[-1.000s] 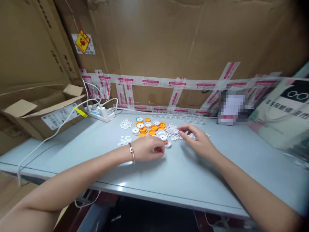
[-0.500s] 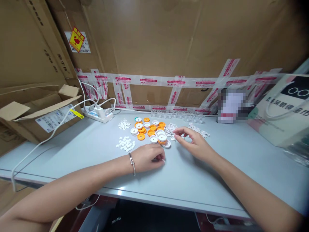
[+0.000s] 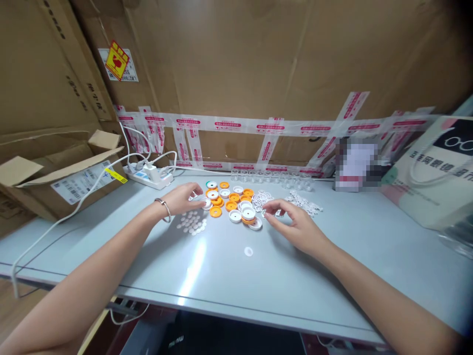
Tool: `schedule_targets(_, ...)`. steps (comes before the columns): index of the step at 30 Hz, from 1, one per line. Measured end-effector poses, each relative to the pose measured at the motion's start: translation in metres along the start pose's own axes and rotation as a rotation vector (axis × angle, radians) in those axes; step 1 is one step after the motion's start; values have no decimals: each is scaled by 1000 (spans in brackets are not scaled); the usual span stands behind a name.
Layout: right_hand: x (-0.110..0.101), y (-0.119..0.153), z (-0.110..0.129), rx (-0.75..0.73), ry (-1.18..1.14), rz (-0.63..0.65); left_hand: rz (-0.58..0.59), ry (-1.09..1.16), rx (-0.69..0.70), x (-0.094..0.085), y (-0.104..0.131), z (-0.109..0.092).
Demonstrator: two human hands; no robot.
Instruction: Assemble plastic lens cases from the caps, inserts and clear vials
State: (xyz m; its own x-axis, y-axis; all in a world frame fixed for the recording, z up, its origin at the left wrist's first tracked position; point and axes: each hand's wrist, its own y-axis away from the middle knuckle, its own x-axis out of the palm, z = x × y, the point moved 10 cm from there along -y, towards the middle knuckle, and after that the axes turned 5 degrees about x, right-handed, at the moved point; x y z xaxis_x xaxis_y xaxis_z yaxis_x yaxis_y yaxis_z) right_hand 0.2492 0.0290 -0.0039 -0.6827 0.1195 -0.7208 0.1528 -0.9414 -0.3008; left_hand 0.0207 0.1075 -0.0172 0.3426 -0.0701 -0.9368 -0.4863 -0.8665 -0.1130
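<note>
My left hand [image 3: 184, 198] is open, thumb and fingers apart, over the left side of a group of white and orange round pieces. Its thumb is beside a white round piece [image 3: 206, 204]; I cannot tell if they touch. My right hand [image 3: 295, 224] is also open, with thumb and index fingertips apart at the edge of small white openwork parts [image 3: 262, 198]. An orange ring [image 3: 216, 212] and a stacked white cup-like piece [image 3: 248, 213] lie between the hands. One thin white disc [image 3: 248, 252] rests alone nearer the front. Small white discs [image 3: 192, 223] lie below my left hand.
Clear round pieces [image 3: 271, 177] stand in a row along the back. A power strip [image 3: 150, 177] and an opened carton [image 3: 74, 172] are at the left. At the right are a blurred-out object [image 3: 356, 165] and a printed bag [image 3: 424, 172]. A large carton [image 3: 236, 64] walls the back.
My left hand has moved left and back from the front middle and opened. The lone white disc now shows where that hand was. My right hand has barely shifted.
</note>
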Motion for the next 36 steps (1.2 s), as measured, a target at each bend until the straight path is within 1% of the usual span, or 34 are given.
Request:
schedule_targets(1, 0, 0, 0, 2, 1, -2, 23, 9, -10, 4, -1, 6)
schedule_targets(3, 0, -1, -1, 3, 4, -2, 48, 16, -22, 11, -3, 12)
schedule_targets(8, -2, 0, 2, -17, -4, -7, 41, 24, 1, 18, -7, 8)
schedule_targets(11, -2, 0, 4, -26, 5, 1, 28, 28, 28, 14, -8, 6)
schedule_targets(14, -2, 0, 4, -32, 17, 3, -32, 12, 29, 0, -5, 4)
schedule_targets(16, -6, 0, 5, -33, 21, -11, -126, 3, 41, -14, 1, -5)
schedule_targets(17, -9, 1, 6, -36, 24, -22, -190, 12, 75, -22, 5, -15)
schedule_targets(18, -13, 1, 7, -41, 28, -34, -249, 33, 132, -28, 11, -29)
schedule_targets(19, -16, 3, 10, -50, 32, -45, -269, 74, 214, -28, 16, -47)
schedule_targets(21, -21, 6, 16, -78, 25, -35, -231, 164, 396, -18, 26, -88)
schedule_targets(22, -20, 8, 21, -100, 12, -2, -184, 190, 477, -9, 31, -107)
schedule_targets(23, -17, 11, 25, -126, -5, 53, -150, 210, 535, 0, 35, -122)
schedule_targets(25, -5, 18, 32, -171, -35, 198, -94, 252, 594, 15, 40, -142)
schedule_targets(27, 10, 24, 33, -183, -33, 327, -47, 265, 611, 27, 42, -150)
schedule_targets(29, 23, 27, 29, -175, -6, 398, -2, 261, 604, 36, 41, -149)
schedule_targets(33, 41, 30, 24, -164, 2, 476, 58, 255, 585, 47, 39, -144)
schedule_targets(36, 48, 31, 22, -128, 0, 508, 72, 245, 584, 51, 40, -144)
